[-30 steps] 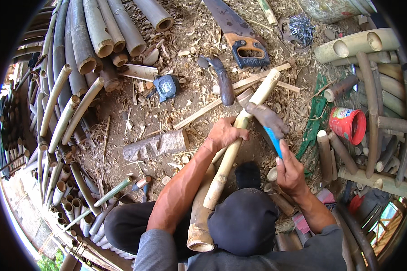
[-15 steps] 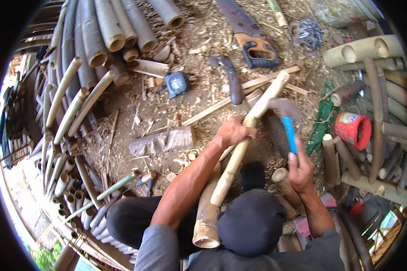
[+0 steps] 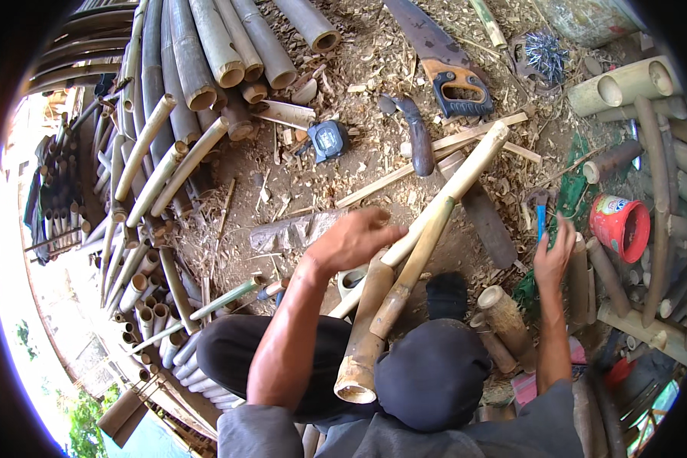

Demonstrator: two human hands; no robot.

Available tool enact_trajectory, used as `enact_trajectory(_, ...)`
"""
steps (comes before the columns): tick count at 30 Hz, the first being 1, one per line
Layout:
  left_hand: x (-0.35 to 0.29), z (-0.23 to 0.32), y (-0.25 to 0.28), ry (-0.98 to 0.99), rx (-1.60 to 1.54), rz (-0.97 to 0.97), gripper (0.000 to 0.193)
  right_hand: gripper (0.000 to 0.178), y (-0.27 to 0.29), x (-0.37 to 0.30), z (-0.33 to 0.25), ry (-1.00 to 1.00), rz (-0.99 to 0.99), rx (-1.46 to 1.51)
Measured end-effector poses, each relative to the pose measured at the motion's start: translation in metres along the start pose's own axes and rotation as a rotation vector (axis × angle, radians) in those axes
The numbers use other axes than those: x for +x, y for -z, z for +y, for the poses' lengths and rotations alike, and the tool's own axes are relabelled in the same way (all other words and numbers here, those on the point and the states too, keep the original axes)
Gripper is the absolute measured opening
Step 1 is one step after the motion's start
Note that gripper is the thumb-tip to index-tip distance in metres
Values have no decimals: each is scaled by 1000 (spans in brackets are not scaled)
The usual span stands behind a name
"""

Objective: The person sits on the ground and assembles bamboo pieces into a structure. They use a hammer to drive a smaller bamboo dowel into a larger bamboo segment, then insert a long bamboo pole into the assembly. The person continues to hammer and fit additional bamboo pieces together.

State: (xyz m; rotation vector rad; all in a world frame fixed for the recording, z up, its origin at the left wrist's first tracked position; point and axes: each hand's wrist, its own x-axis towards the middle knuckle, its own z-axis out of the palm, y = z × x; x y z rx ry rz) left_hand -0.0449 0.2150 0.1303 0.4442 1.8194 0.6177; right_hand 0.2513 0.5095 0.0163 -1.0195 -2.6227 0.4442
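Observation:
My left hand [image 3: 355, 240] hovers with fingers apart beside a long pale bamboo pole [image 3: 466, 172] slanting up to the right. A shorter, browner bamboo piece [image 3: 408, 286] leans against that pole, its top end touching the pole's side. Both cross a thick bamboo tube [image 3: 360, 366] by my dark-trousered knee. On the right, my right hand [image 3: 555, 256] has its fingers loosely stretched. A hammer with a blue handle [image 3: 541, 220] is close to its thumb, head pointing away; whether they still touch is hard to see.
Beyond lie a handsaw [image 3: 458, 91], a dark-handled tool [image 3: 416, 137], a tape measure [image 3: 328, 140] and wood strips [image 3: 389, 183] among shavings. Bamboo poles [image 3: 198, 76] are stacked at left. A red bucket [image 3: 620, 229], cut bamboo [image 3: 626, 84] and a nail heap [image 3: 543, 57] are at right.
My left hand has let go of the bamboo and drawn left. My right hand has carried the hammer right and loosened its fingers from it. The whole view has shifted slightly.

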Motion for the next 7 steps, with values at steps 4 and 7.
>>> enact_trajectory(4, -32, 18, -34, 59, 334, -204, 86, 45, -19, 88, 9, -13, 99, 231)
enact_trajectory(7, -27, 4, -44, -30, -61, -204, 74, 42, -28, 170, 0, -209, 85, 511)
